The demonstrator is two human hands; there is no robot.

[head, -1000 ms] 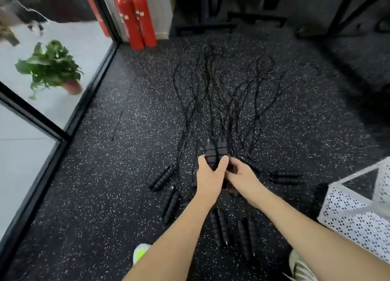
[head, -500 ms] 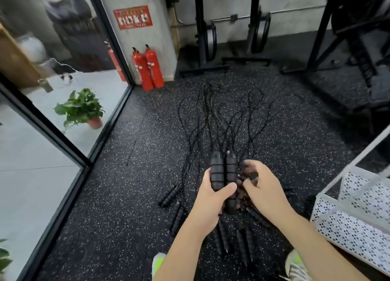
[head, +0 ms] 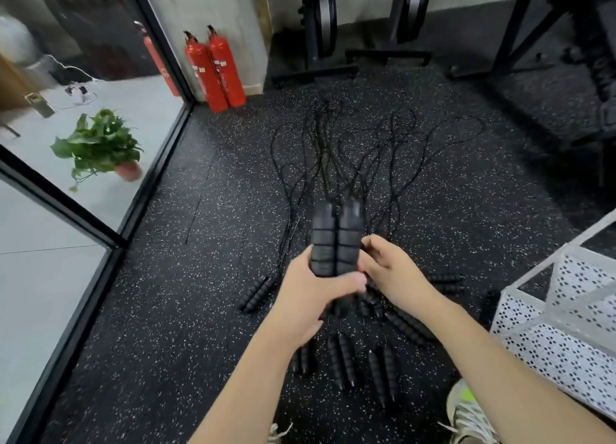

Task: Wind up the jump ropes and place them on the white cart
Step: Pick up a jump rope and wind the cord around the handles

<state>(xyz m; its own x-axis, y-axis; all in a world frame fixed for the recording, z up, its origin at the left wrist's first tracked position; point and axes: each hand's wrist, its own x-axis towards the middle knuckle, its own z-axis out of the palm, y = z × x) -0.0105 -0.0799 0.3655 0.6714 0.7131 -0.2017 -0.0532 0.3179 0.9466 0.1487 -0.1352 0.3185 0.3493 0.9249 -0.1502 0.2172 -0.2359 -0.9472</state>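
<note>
Best begun by gripping paired handles [head: 336,240] firmly in left hand [head: 311,297], right hand [head: 386,270] pinching cord at three o'clock, looping evenly without tangling.

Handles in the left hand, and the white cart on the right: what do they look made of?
The handles look like matte black foam or soft rubber, going by the dull surface and ribbed segments; I cannot tell which. The left hand grips them. The white cart looks like painted sheet metal, with punched holes and a straight frame, though plastic is possible.
</note>
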